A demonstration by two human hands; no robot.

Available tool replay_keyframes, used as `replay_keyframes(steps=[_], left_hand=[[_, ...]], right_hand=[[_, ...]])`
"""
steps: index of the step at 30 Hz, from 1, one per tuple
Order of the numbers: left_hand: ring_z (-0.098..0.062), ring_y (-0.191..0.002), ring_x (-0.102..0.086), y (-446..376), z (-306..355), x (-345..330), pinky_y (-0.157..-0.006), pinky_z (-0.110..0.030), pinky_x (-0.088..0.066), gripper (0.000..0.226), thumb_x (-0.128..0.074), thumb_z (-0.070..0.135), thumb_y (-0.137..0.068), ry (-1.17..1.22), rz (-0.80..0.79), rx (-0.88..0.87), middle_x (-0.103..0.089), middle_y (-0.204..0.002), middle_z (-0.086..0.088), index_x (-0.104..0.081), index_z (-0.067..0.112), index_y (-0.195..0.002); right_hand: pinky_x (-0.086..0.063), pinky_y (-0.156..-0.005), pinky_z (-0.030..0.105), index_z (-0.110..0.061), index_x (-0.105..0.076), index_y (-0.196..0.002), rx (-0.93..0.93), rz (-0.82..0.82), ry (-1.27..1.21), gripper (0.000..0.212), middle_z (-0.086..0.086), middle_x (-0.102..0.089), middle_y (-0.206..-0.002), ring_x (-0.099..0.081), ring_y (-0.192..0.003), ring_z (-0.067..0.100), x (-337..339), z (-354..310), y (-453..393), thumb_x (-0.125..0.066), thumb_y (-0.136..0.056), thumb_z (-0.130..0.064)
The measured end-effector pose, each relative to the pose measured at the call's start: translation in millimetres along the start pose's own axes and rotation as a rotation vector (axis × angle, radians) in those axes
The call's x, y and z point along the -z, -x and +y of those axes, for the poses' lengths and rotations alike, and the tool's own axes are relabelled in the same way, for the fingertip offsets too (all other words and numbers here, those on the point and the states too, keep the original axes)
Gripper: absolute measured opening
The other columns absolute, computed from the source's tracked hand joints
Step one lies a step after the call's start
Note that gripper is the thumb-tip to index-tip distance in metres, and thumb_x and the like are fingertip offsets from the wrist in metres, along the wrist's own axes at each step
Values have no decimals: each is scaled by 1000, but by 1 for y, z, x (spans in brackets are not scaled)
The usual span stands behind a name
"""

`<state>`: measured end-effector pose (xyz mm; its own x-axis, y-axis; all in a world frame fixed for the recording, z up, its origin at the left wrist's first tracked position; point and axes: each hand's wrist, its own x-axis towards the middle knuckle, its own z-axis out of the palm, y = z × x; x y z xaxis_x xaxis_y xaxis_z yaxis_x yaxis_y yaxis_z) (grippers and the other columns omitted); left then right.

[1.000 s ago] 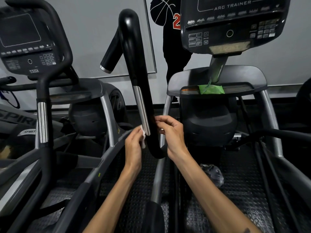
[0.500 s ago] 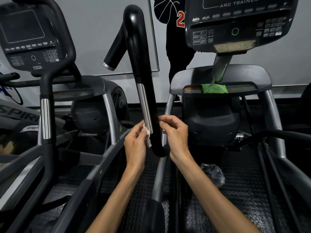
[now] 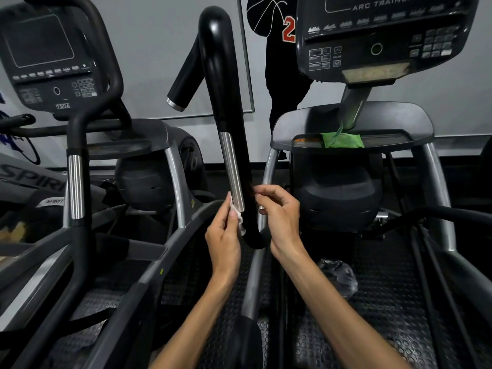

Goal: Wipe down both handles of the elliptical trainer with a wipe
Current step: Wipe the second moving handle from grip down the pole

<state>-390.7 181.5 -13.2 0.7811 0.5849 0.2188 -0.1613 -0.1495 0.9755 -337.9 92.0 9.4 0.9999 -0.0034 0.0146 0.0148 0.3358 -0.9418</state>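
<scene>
My left hand (image 3: 223, 233) presses the wipe (image 3: 237, 215) against the handle (image 3: 234, 166)'s lower end to scrub its metal strip, while my right hand (image 3: 279, 217) pinches the opposite side, steadying it.

The black rubber floor (image 3: 386, 302) with round studs carries the gym machines, and a crumpled clear plastic bag (image 3: 339, 276) lies on it beside the right forearm.
</scene>
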Motion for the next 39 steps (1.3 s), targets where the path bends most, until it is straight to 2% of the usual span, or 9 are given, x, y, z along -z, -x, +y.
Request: replay_keyframes(steps=[7, 10, 15, 21, 24, 27, 32, 36, 39], left_hand=[[12, -69, -56, 4, 7, -1, -70, -10, -47, 42, -53, 5, -103, -66, 13, -111, -61, -75, 38, -53, 16, -144], [18, -82, -59, 3, -3, -1, -79, -8, -47, 43, -47, 4, -106, -73, -5, -66, -63, -83, 42, -47, 12, -148], [-2, -95, -67, 15, -2, -4, -91, -30, -54, 40, -53, 18, -105, 13, 31, 0, -74, -102, 21, -55, 21, -145], [14, -77, -61, 20, 3, -9, -74, -9, -48, 41, -54, 11, -104, -13, 50, -59, -66, -83, 38, -51, 18, -144], [8, -69, -63, 27, 4, -7, -71, -10, -47, 38, -55, 15, -104, -53, 68, -72, -69, -77, 24, -53, 22, -141], [10, -65, -61, 23, 14, -7, -66, -7, -44, 36, -56, 13, -103, -85, 93, -139, -64, -71, 36, -55, 23, -138], [7, -95, -66, 4, -1, -4, -84, -14, -48, 35, -50, 9, -105, 37, 49, 31, -71, -91, 30, -61, 18, -137], [4, -90, -66, -6, 7, -3, -81, -16, -51, 32, -51, 10, -105, 128, 18, 58, -75, -95, 20, -62, 16, -135], [-11, -119, -64, -15, 7, -3, -105, -32, -48, 34, -51, 16, -106, 169, -35, 82, -71, -125, 4, -58, 15, -139]], right_hand=[[-50, -72, 17, -7, -76, -91, -4, -3, -5, 18, -3, -74, -84, -66, -77, 0, 2, -1, 0, -64, -88, 6], [-50, -69, 16, -7, -75, -90, -5, -14, -23, 19, -1, -73, -83, -65, -75, 0, 1, -3, 2, -63, -88, 8], [-50, -68, 17, -7, -76, -90, -16, -18, -22, 19, -4, -74, -82, -64, -76, 1, 4, -5, 2, -63, -88, 7], [-51, -71, 21, -13, -76, -87, -27, -35, -14, 22, -7, -73, -81, -64, -78, 3, 3, -5, 4, -64, -88, 5], [-50, -72, 21, -16, -76, -85, -30, -35, -16, 24, -8, -74, -80, -64, -78, 1, 4, -5, 4, -63, -88, 4], [-49, -72, 23, -16, -75, -84, -24, -34, -18, 24, -8, -74, -81, -64, -78, 2, 3, -5, 2, -63, -88, 4], [-51, -67, 18, -8, -74, -87, -6, -50, -77, 22, 0, -73, -81, -64, -75, 5, 1, -8, 5, -61, -88, 9], [-50, -73, 24, -10, -75, -88, -7, -29, -66, 21, 2, -75, -87, -65, -82, 10, 4, -4, 0, -63, -87, 6], [-50, -74, 26, -8, -75, -91, -9, -14, -82, 20, 5, -75, -89, -66, -83, 13, 2, -1, 0, -63, -86, 7]])
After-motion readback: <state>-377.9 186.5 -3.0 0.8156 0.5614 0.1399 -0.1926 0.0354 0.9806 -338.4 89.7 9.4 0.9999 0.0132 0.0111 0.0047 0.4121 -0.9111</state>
